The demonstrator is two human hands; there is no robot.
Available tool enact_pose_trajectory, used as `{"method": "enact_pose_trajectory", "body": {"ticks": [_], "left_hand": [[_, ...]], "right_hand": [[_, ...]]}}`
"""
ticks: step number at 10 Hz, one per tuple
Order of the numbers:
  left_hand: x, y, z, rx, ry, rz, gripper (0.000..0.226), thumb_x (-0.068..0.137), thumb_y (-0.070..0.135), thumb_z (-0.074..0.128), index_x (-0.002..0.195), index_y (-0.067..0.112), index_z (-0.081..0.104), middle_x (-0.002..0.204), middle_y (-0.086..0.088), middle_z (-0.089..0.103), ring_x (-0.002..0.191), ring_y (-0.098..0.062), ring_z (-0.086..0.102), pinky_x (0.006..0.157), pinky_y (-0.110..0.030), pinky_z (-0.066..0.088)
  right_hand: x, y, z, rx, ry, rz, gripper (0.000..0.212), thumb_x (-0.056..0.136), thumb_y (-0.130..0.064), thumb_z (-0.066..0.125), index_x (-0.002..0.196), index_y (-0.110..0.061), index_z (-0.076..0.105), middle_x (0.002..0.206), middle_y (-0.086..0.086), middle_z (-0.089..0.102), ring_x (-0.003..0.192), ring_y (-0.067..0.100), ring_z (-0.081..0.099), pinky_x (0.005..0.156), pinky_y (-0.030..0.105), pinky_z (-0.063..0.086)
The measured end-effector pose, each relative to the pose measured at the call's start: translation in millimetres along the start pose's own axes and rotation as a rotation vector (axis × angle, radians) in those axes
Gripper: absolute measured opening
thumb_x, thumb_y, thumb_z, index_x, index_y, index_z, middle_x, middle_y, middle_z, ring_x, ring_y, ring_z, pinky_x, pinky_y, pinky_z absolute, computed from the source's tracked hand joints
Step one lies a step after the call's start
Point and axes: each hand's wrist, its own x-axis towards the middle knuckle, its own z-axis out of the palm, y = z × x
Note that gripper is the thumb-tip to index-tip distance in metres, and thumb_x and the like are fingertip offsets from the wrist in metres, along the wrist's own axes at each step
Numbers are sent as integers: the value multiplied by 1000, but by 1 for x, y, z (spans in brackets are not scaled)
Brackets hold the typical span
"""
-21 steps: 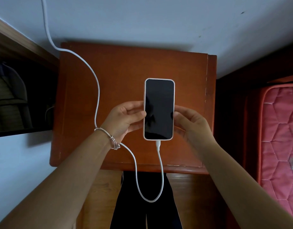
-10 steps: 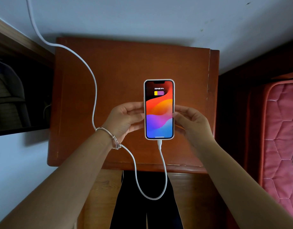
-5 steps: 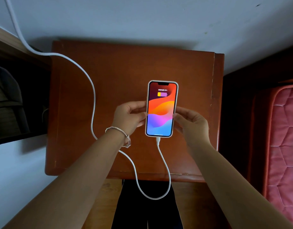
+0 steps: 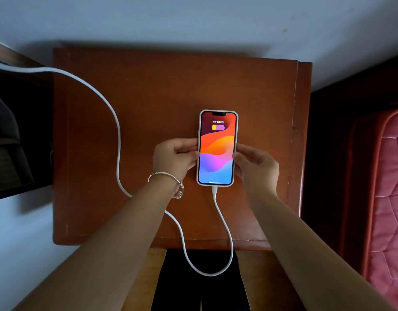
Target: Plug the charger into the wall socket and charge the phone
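— Where the white cable (image 4: 225, 225) loops off the near edge, what's it plugged into?
— The phone (image 4: 217, 148), lit, flat on the tabletop (image 4: 148, 104). My left hand (image 4: 174, 158) and right hand (image 4: 257, 167) pinch its two long sides.

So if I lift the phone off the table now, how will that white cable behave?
Probably floppy: the cable lies in loose curves and hangs in a loop off the table edge. It looks plugged into the phone, so it should trail along, perhaps tugging lightly once the slack runs out.
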Motion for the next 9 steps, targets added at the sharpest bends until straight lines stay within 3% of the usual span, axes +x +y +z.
{"method": "enact_pose_trajectory", "body": {"ticks": [1, 2, 4, 6, 7, 9], "left_hand": [[1, -1, 2, 57, 28, 4, 21, 84, 1, 64, 101, 10, 71, 93, -4, 72, 92, -17, 68, 73, -32, 59], [1, -1, 5, 84, 57, 4, 19, 83, 1, 65, 99, 8, 71, 93, -7, 72, 90, -19, 68, 75, -35, 59], [4, -1, 6, 147, 89, 41, 16, 80, 3, 68, 93, 11, 71, 85, -2, 70, 77, -8, 66, 66, -24, 57], [-1, 6, 5, 150, 101, 62, 11, 87, 7, 59, 94, 11, 68, 86, -3, 69, 81, -15, 68, 70, -29, 58], [-18, 24, -3, 111, 101, 67, 8, 90, 12, 56, 92, 10, 64, 76, 0, 67, 71, -12, 67, 66, -27, 58], [-83, 103, -38, 18, -105, 120, 12, 91, 11, 53, 91, 4, 63, 59, 0, 54, 50, -9, 50, 66, -37, 58]], "right_hand": [[1, 1, 1, 9, 17, 3, 13, 87, -18, 66, 87, -30, 69, 92, -8, 74, 90, 11, 70, 58, 21, 57], [2, 1, 0, 11, 27, 2, 11, 87, -17, 66, 90, -27, 70, 89, -8, 73, 87, 9, 70, 53, 17, 54], [9, 6, 0, -29, 34, -31, 12, 86, -15, 67, 85, -27, 71, 82, -12, 72, 82, 8, 70, 50, 15, 52], [7, 1, -4, -81, 6, -66, 15, 85, -13, 65, 82, -27, 68, 82, -5, 73, 79, 11, 70, 67, 31, 59], [-10, -18, -12, -89, -22, -102, 11, 88, -16, 61, 88, -25, 69, 88, -2, 73, 81, 11, 69, 61, 24, 56], [-83, -101, -39, -24, -195, -143, 12, 90, -15, 59, 83, -21, 66, 78, -6, 69, 64, 3, 62, 49, 10, 48]]}}
